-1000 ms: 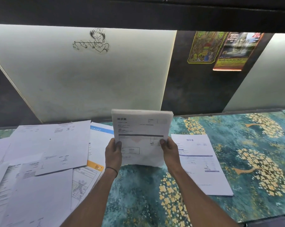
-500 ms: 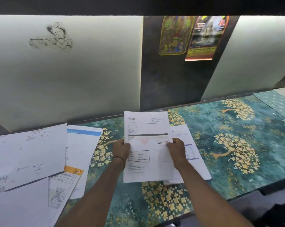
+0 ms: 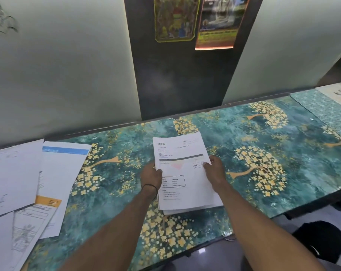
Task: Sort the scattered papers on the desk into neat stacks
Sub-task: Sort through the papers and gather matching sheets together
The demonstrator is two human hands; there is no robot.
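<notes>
- Centrally, a stack of papers [image 3: 177,149] lay on the desk [image 3: 263,133], printed side up, with a form carrying a grey bar and a boxed table on top.
- At the stack's near edge, a few lower sheets poked out slightly, not squared with the top sheet.
- The left hand [image 3: 151,176] gripped the stack at its left edge, thumb laid over the top sheet and the other fingers hidden beneath or behind the paper.
- A thin dark wristband [image 3: 151,186] circled the left wrist.
- The right hand [image 3: 214,173] gripped the stack at its right edge, thumb pressed on the top sheet near the grey bar, with its fingers curled along the edge.
- Whether the stack rested fully on the desk or was held just above it could not be told.
- Well apart to the left, loose sheets [image 3: 13,173] overlapped at differing angles.
- Among them lay a blue-headed page [image 3: 67,165] and a page with an orange band [image 3: 46,202].
- The desk carried a teal covering patterned with yellow blossom trees.
- Behind it, two posters [image 3: 175,18] hung side by side on a dark wall panel between pale panels.
</notes>
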